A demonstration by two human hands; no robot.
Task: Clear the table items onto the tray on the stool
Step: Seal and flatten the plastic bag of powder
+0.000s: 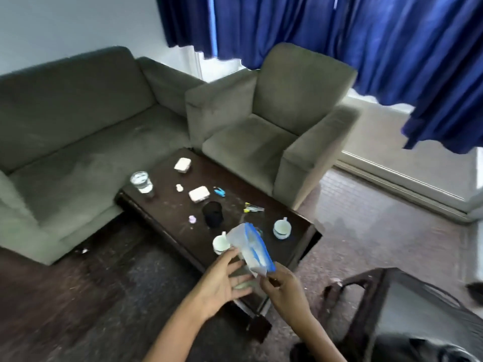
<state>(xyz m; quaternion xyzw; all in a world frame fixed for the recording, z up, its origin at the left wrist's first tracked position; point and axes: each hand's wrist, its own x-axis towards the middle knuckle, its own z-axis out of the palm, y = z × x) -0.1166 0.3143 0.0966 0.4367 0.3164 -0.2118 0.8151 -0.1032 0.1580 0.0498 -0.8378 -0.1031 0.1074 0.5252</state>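
A clear zip bag with a blue seal (252, 250) hangs above the near end of the dark coffee table (167, 207). My right hand (283, 288) pinches its lower corner, and my left hand (224, 280) touches its left side with fingers spread. On the table stand two white cups (220, 244) (281, 228), a glass of water (142, 182), a black cylinder (212, 214), two white cases (182, 165) (199, 194), a blue item (219, 191), yellow-tipped pens (252, 207) and small bits (179, 188) (192, 219). The dark stool (386, 304) with its tray sits at lower right.
A grey sofa (78, 131) runs along the left and a grey armchair (274, 126) stands behind the table. Blue curtains (339, 35) hang over the window at the back right. Patterned carpet (366, 231) covers the floor between table and stool.
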